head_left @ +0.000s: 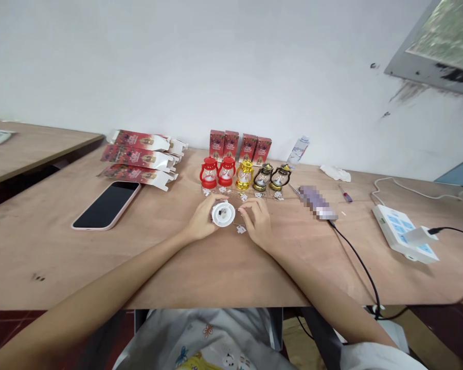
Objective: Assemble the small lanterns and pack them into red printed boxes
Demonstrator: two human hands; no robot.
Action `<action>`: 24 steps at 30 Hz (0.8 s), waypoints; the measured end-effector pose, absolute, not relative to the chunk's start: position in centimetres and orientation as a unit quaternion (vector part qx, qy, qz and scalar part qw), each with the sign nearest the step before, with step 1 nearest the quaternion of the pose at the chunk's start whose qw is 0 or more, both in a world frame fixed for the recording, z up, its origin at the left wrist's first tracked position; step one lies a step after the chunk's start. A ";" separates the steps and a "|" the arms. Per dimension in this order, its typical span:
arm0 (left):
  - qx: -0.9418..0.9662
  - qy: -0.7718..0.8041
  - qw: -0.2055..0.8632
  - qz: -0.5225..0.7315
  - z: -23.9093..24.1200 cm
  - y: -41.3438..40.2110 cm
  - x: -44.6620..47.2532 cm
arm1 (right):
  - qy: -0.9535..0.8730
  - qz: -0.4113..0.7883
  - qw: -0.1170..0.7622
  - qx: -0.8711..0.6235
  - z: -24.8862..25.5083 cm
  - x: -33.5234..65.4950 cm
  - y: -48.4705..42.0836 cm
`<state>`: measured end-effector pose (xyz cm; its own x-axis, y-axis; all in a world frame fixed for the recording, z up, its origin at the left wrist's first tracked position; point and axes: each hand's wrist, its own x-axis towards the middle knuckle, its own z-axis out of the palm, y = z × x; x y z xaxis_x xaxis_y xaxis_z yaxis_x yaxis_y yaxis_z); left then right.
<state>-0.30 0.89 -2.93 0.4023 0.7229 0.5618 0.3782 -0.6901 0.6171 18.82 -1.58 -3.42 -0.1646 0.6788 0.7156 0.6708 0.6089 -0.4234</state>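
Note:
My left hand [201, 218] is closed around a small lantern [223, 215], turned so that its round white base faces me. Metal parts show in a recess at the middle of the base; the rest is mostly hidden by the fingers. Just right of it, my right hand [257, 222] has thumb and fingertips drawn together in a pinch; what they hold, if anything, is too small to make out. Below the fingertips lies a small white tag [241, 229] with a thin loop. Behind the hands stand red lanterns [209, 173], a gold lantern [245, 175] and dark bronze lanterns [280, 177].
Flattened red boxes [135, 156] and a pink-edged phone [107, 205] lie left. Upright red boxes [216, 144] and a clear bottle [298, 150] line the wall. Rightward are a cabled phone [317, 202], a screwdriver [346, 196], tissue [335, 173] and a power strip [403, 231].

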 end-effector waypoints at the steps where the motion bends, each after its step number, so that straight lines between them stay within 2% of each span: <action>1: 0.808 0.340 0.206 0.435 -2.9 1.0 -0.4 | -0.768 -0.002 0.439 -0.467 -3.6 19.1 -1.1; 5: 0.792 0.345 0.219 0.453 -2.8 1.1 -0.4 | -0.763 0.005 0.313 -0.566 -4.5 20.0 0.3; 8: 0.798 0.344 0.215 0.445 -2.9 1.0 -0.4 | -0.761 0.006 0.269 -0.591 -4.7 20.2 0.5; 16: 0.806 0.338 0.206 0.440 -2.9 0.9 -0.3 | -0.788 0.034 0.269 -0.553 -4.5 20.2 0.6; 21: 0.810 0.340 0.205 0.432 -2.9 1.0 -0.3 | -0.800 0.058 0.316 -0.507 -4.6 20.3 0.7; 24: 0.809 0.341 0.207 0.431 -2.8 1.0 -0.3 | -0.797 0.043 0.314 -0.514 -4.7 20.3 0.8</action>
